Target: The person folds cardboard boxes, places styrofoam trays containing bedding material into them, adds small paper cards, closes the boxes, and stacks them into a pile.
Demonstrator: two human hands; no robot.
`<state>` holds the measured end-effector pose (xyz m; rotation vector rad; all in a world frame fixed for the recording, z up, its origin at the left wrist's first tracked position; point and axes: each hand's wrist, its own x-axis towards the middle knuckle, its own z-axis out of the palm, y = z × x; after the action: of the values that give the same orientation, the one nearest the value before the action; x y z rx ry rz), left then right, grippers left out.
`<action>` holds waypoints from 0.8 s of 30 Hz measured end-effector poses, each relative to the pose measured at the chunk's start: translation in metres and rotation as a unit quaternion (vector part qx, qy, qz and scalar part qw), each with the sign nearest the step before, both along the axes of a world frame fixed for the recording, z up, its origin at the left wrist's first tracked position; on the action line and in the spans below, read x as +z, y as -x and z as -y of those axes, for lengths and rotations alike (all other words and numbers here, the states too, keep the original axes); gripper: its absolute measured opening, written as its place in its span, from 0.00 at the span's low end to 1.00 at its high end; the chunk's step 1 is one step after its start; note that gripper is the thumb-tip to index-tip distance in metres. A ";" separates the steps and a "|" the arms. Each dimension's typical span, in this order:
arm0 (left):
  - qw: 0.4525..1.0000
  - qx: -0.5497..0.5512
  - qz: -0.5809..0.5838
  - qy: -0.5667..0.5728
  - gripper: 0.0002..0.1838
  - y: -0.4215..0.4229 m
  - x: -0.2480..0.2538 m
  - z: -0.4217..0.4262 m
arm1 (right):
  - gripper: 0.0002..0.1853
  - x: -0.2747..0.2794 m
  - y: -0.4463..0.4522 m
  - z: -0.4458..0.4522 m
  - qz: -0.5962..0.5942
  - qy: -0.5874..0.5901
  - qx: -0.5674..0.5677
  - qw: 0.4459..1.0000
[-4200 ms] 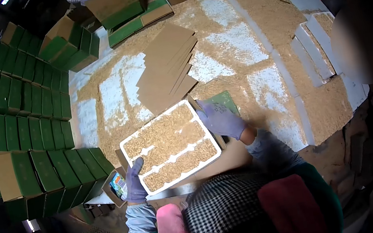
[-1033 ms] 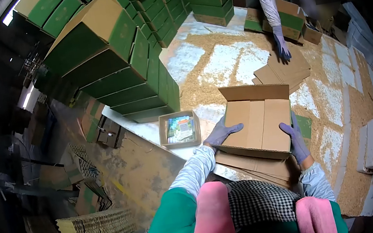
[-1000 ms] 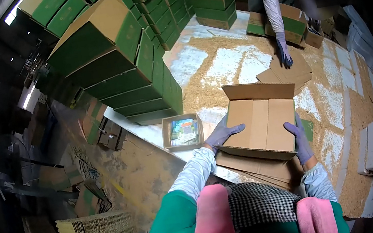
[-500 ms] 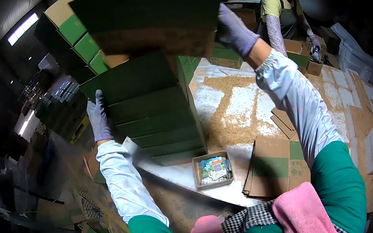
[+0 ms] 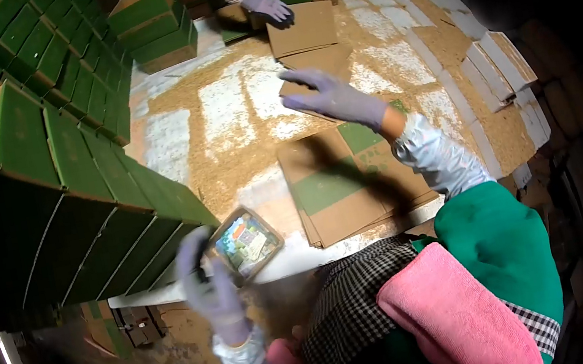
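Observation:
My right hand (image 5: 336,100), in a pale lilac glove, hovers above the table with its fingers stretched out and nothing in them. Below it lies a stack of flat brown-and-green cardboard pieces (image 5: 328,191). My left hand (image 5: 214,287), gloved too and slightly blurred, is beside a small open cardboard box (image 5: 276,244) of printed cards (image 5: 246,240). Its thumb and fingers are apart, and I see nothing held. To the left rises a stack of green boxes (image 5: 84,166), the top one open.
More green boxes (image 5: 58,51) are piled at the far left, with others (image 5: 154,27) behind the table. Across from me, a co-worker's gloved hand (image 5: 269,10) touches a brown cardboard sheet (image 5: 302,28). White blocks (image 5: 493,71) stand at the right. Brown crumbs cover much of the table (image 5: 168,137).
Both hands have left the green boxes: the right was at a raised box, the left at the stack's side. My view has turned down and right toward the flat cardboard.

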<state>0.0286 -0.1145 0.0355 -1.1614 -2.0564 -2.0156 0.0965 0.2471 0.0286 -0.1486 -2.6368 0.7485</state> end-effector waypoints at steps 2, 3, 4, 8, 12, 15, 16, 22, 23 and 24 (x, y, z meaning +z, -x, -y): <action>0.948 -0.123 0.251 0.151 0.38 -0.046 -0.080 -0.067 | 0.54 -0.076 -0.113 -0.024 0.289 0.023 -0.302 0.908; 0.945 -0.088 0.238 0.205 0.41 -0.057 -0.125 -0.091 | 0.60 -0.116 -0.170 -0.030 0.309 -0.018 -0.386 0.869; 0.938 -0.051 0.223 0.262 0.43 -0.068 -0.166 -0.109 | 0.64 -0.135 -0.216 -0.035 0.293 0.072 -0.429 0.851; 0.880 -0.081 0.425 0.198 0.35 -0.082 -0.216 -0.136 | 0.64 -0.199 -0.332 -0.031 0.217 0.335 -0.429 0.810; 0.880 -0.130 0.433 0.147 0.31 -0.119 -0.250 -0.170 | 0.59 -0.212 -0.384 -0.052 0.148 0.332 -0.452 0.815; 0.881 -0.179 0.336 0.280 0.40 -0.148 -0.237 -0.207 | 0.59 -0.202 -0.436 -0.101 0.175 0.350 -0.392 0.833; 0.898 -0.154 0.276 0.305 0.46 -0.165 -0.236 -0.213 | 0.59 -0.192 -0.449 -0.115 0.171 0.356 -0.395 0.829; 0.760 -0.167 -0.015 0.627 0.60 -0.249 -0.158 -0.229 | 0.61 -0.200 -0.485 -0.113 0.168 0.128 -0.340 0.916; 0.783 -0.175 -0.030 0.596 0.57 -0.237 -0.179 -0.217 | 0.62 -0.197 -0.483 -0.109 0.190 0.077 -0.347 0.915; 0.803 -0.186 -0.043 0.565 0.55 -0.227 -0.192 -0.205 | 0.62 -0.184 -0.481 -0.112 0.188 0.082 -0.355 0.912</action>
<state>0.2560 0.0905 -0.1562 -1.7969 -3.2226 -0.5239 0.5774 0.3591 -0.1552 -1.3330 -2.5396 0.7147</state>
